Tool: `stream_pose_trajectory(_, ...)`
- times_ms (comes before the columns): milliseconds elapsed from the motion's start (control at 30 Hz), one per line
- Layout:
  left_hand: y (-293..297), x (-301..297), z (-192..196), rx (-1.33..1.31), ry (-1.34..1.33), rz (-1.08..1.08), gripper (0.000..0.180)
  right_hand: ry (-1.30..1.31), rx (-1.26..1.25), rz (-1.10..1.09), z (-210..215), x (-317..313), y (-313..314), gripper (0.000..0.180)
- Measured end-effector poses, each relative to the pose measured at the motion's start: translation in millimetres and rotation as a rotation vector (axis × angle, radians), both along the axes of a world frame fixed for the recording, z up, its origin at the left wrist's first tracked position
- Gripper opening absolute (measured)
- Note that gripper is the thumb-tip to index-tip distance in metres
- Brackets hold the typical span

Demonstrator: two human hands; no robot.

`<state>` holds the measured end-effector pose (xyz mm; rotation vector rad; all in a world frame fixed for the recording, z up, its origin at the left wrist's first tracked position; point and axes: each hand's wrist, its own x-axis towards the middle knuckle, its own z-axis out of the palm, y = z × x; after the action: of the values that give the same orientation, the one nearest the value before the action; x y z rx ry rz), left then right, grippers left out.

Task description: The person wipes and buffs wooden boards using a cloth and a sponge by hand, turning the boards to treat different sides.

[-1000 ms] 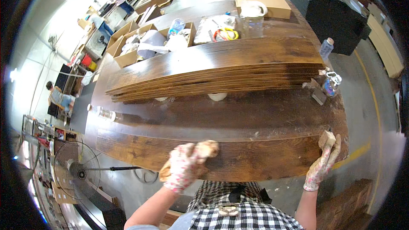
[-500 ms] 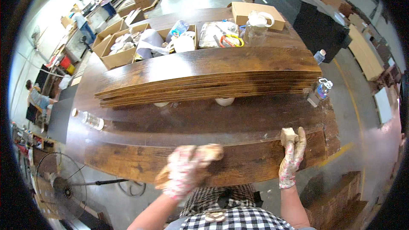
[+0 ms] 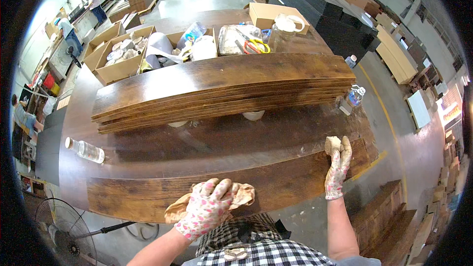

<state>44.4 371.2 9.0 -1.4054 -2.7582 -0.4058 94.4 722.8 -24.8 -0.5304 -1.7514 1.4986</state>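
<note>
A long dark-brown wood-grain board lies across the near edge of the table. My left hand, in a white glove with pink spots, is closed on a crumpled tan rag and presses it against the board left of its middle. Toward the board's right end, my right hand wears a matching stained glove and pinches a small off-white block between thumb and fingers. Whether that block is foam or folded cloth cannot be told.
Beyond lies a stack of similar boards on small white supports. A clear bottle lies at left; a bottle with a white handle stands at right. Open cartons, scissors and a jug are behind. A fan stands lower left.
My left hand and the rag have shifted slightly left along the board, and the rag now lies flatter. The right hand keeps its pinch near the board's right end. The whole view has turned somewhat.
</note>
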Motion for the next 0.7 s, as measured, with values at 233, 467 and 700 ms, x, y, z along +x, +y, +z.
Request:
stream_pose_trajectory(233, 78, -23, -2, 0.016, -0.043, -0.212, 0.054, -0.016, -0.089, 0.057, 5, 1, -3, 0.050)
stream_pose_trajectory(467, 90, -22, 8, -0.134, -0.062, -0.206, 0.055, -0.011, -0.055, 0.020, 8, 5, -5, 0.051)
stream_pose_trajectory(700, 107, -21, 4, -0.150, -0.070, -0.204, 0.057, -0.053, -0.006, 0.051, 4, 10, 4, 0.053)
